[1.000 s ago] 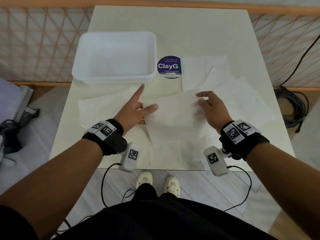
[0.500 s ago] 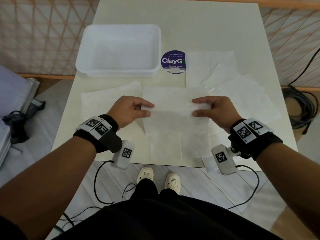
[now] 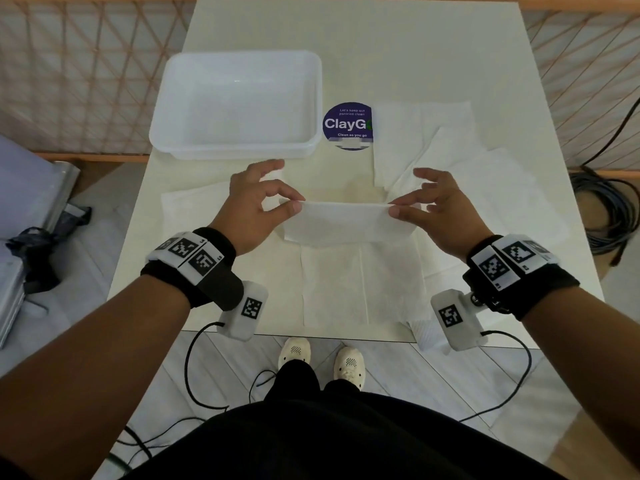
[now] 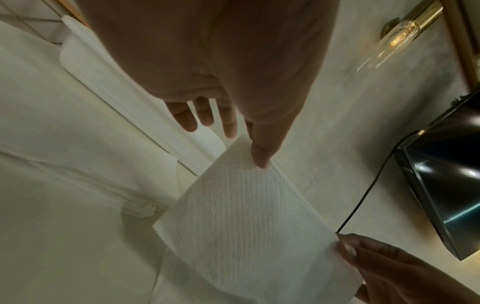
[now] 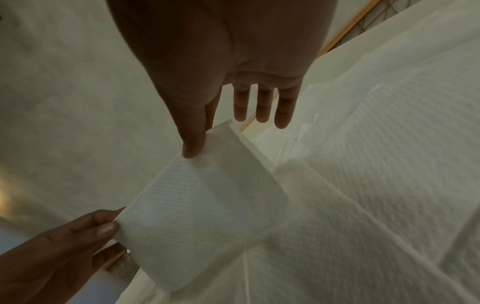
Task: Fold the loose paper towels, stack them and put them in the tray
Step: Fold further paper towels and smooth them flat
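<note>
1. two hands now share one sheet: half a second ago we hold the paper towel (image 3: 346, 223) flat at its side edges in the middle of the frame; now its far edge is lifted and brought toward us, so it shows as a narrower doubled band.
2. our left hand (image 3: 256, 209) pinches the band's left corner between thumb and forefinger, the other fingers spread upward; the left wrist view shows the thumb on the corner.
3. our right hand (image 3: 440, 213) pinches the right corner the same way, the remaining fingers fanned out and free.
4. the held towel hangs just above the loose towels (image 3: 360, 285) lying in the lower middle of the frame; more sheets (image 3: 422, 140) lie at the right, another at the left.
5. the tray (image 3: 239, 105) sits in the upper left of the frame, beside the round purple sticker (image 3: 346, 124), with nothing in it that we can see.
6. we judge this the first fold under way: the edges need aligning and the crease pressing, and stacking is not yet begun.
</note>
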{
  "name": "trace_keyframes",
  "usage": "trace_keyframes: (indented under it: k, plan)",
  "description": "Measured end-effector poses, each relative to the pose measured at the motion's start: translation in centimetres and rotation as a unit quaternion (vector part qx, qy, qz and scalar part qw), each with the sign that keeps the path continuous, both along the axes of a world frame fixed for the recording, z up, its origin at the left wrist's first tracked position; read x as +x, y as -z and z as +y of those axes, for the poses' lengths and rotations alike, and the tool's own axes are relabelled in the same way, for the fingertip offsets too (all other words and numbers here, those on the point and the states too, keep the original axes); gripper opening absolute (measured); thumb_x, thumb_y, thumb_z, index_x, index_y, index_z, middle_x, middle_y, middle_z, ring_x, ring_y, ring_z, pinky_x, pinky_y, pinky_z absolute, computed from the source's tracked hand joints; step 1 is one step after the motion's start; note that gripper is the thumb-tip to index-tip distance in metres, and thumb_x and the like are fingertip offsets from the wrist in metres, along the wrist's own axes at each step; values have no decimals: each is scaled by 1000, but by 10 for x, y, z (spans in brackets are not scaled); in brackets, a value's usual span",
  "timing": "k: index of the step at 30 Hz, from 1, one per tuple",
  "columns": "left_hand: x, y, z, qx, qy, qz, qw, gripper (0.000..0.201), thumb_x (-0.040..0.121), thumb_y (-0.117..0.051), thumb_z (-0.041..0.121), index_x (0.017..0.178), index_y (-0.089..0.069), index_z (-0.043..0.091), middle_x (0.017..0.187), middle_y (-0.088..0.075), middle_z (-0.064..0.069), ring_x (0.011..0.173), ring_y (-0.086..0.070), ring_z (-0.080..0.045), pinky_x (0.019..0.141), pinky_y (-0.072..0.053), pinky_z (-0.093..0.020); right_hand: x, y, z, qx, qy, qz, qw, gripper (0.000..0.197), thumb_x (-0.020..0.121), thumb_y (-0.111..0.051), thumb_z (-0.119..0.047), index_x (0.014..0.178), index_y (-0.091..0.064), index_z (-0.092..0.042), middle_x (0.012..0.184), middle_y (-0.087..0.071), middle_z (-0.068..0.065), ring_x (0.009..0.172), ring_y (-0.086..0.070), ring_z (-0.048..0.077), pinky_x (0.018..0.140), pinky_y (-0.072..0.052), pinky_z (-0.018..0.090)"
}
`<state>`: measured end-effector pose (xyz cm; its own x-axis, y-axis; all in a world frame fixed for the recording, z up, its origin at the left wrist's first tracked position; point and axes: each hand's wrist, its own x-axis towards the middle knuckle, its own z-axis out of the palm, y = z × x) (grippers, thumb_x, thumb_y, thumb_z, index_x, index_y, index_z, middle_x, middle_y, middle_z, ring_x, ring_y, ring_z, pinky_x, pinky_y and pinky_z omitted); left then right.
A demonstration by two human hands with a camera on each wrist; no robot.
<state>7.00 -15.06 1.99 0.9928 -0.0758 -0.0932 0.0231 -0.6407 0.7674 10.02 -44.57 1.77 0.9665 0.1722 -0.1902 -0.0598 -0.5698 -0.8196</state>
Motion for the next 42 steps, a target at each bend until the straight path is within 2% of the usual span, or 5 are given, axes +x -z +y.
trace_keyframes:
  k: [13, 23, 29, 32, 42]
  plan:
    - [-14, 18, -3, -99, -51, 136, 984, 12, 91, -64, 22, 100, -64, 15, 76, -65, -14, 68, -61, -18, 69, -53, -32, -4, 4, -3, -74, -38, 57, 995, 15, 86, -67, -31, 85, -69, -16, 65, -56, -3, 61, -48, 8, 61, -37, 22]
    - [-28, 52, -11, 113, -20, 95, 989, 19, 86, -68, 28, 89, -53, 17, 68, -51, 5, 64, -50, -15, 63, -43, -27, -16, 29, 4, -292, -39, 49, 954, 31, 80, -68, -43, 95, -55, -19, 91, -57, -3, 90, -57, 22, 69, -44, 32]
    - [-32, 44, -34, 137, 72, -12, 988, 31, 93, -58, 26, 122, -55, 17, 120, -56, 0, 113, -50, -18, 97, -39, -31, -40, 24, 28, -284, -165, -117, 937, 42, 92, -54, -27, 133, -47, -20, 138, -45, 2, 126, -39, 25, 98, -36, 38]
    - [-37, 52, -66, 188, 201, 19, 961, 57, 99, -45, 33, 149, -27, 14, 158, -22, -4, 146, -16, -19, 119, -14, -32, -57, 41, 39, -342, -285, -58, 894, 56, 99, -38, -32, 151, -18, -20, 159, -16, -1, 146, -12, 22, 115, -13, 39]
    - [-45, 83, -52, 338, 317, 82, 882, 78, 95, -17, 60, 148, 22, 18, 151, 36, -1, 137, 36, -16, 117, 15, -34, -62, 72, 7, -355, -314, -9, 881, 94, 80, -14, -76, 149, 15, -20, 150, 29, -7, 139, 27, 13, 116, 8, 34]
